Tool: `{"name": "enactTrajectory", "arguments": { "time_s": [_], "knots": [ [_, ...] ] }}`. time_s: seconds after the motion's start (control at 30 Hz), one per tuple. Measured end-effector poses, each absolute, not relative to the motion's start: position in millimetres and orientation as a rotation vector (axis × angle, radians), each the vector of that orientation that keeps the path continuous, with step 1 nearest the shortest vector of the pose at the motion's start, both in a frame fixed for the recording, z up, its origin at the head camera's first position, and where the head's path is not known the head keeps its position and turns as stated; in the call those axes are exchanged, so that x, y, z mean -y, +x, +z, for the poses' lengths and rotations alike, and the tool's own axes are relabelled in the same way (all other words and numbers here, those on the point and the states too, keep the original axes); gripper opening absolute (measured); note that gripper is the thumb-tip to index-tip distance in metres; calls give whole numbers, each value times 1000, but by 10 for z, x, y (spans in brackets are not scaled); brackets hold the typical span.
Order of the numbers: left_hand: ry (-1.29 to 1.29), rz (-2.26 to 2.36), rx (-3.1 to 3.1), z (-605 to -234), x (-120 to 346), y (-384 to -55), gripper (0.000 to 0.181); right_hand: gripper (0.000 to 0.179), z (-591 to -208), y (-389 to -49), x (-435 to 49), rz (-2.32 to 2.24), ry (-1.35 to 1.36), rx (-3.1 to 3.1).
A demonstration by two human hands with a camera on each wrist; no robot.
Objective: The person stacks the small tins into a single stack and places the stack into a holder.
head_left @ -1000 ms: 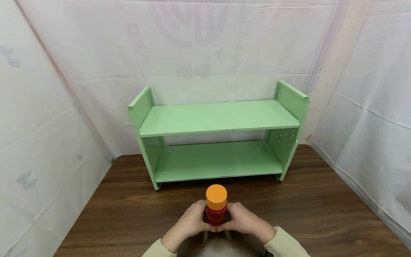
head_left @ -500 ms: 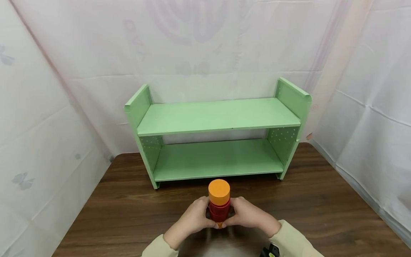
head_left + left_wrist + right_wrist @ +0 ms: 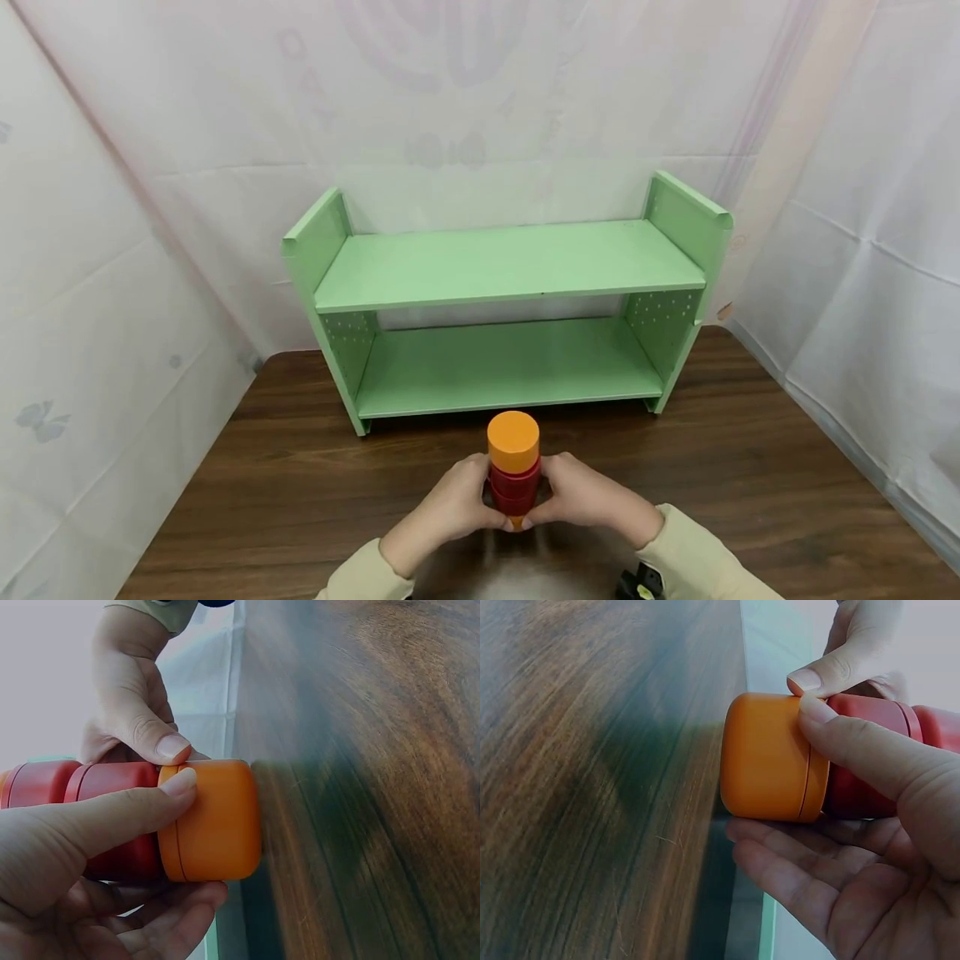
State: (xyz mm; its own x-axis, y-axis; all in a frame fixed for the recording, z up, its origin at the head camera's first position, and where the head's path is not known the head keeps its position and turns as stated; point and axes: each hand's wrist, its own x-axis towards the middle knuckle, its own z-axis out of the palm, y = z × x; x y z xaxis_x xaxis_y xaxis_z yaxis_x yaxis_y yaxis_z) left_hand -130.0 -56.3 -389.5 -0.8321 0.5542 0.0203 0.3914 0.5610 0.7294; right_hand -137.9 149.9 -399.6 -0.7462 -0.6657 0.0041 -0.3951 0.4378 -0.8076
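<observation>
An upright stack of cylindrical cups stands between both hands in the head view, with an orange cup (image 3: 513, 442) on top and red cups (image 3: 515, 490) in the middle. Its lowest piece is another orange cup (image 3: 221, 821), rounded at the base and right at the tabletop. My left hand (image 3: 457, 504) grips the stack from the left, thumb at the rim of the lowest cup. From the right, my right hand (image 3: 581, 497) holds the same stack, its thumb (image 3: 832, 724) near the other thumb and its fingers (image 3: 802, 877) around the far side.
A green two-tier shelf (image 3: 510, 262) stands behind the stack on the dark wooden table (image 3: 285, 500). White sheeting (image 3: 225, 225) hangs at the back and both sides. A small black device (image 3: 641, 582) sits at the right wrist.
The stack and both hands have shifted slightly up and right in the head view. The shelf also appears a little higher as the view tilts. Both hands keep their grip.
</observation>
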Motion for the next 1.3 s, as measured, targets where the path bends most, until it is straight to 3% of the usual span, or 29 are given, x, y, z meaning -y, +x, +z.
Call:
{"name": "enactTrajectory", "arguments": {
  "time_s": [1.3],
  "knots": [
    [769,1223,-2399,-3633,671,-1120,51,42,-3729,-1159,-1426,-1269,-847,-2268]
  ]
}}
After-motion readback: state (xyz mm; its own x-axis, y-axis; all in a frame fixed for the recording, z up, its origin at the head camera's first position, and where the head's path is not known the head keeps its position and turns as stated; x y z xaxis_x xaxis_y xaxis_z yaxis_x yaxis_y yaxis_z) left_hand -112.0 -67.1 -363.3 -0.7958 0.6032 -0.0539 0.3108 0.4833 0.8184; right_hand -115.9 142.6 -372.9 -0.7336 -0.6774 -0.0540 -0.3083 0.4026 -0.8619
